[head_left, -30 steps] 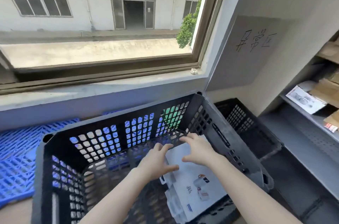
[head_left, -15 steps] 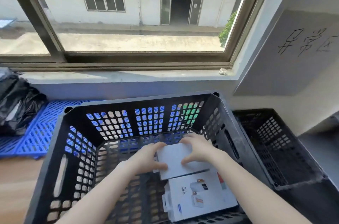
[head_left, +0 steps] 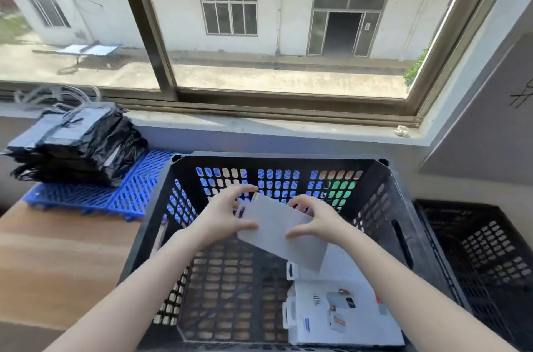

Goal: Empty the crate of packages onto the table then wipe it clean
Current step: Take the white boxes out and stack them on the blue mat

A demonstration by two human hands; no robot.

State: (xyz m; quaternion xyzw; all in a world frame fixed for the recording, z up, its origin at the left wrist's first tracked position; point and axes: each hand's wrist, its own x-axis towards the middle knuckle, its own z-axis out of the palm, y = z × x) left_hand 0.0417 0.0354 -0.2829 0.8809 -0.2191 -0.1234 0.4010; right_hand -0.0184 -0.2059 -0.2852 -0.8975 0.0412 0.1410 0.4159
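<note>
A black perforated plastic crate (head_left: 409, 239) stands on the wooden table (head_left: 57, 259) below the window. Both my hands hold one plain white package (head_left: 281, 233) above the crate's floor, tilted. My left hand (head_left: 227, 214) grips its left end with thumb below and fingers on top. At the package's right side my right hand (head_left: 314, 220) curls its fingers and thumb around the edge. More white printed packages (head_left: 340, 314) lie on the crate's floor at the front right.
A blue plastic grid mat (head_left: 115, 196) lies on the table left of the crate, with a stack of black plastic bags (head_left: 78, 144) on it. A second black crate (head_left: 476, 250) sits lower at the right. The window sill (head_left: 259, 127) runs behind.
Both hands have lifted the white package up off the pile in the crate and tilted it. My view has swung to the left, bringing the black bags into sight.
</note>
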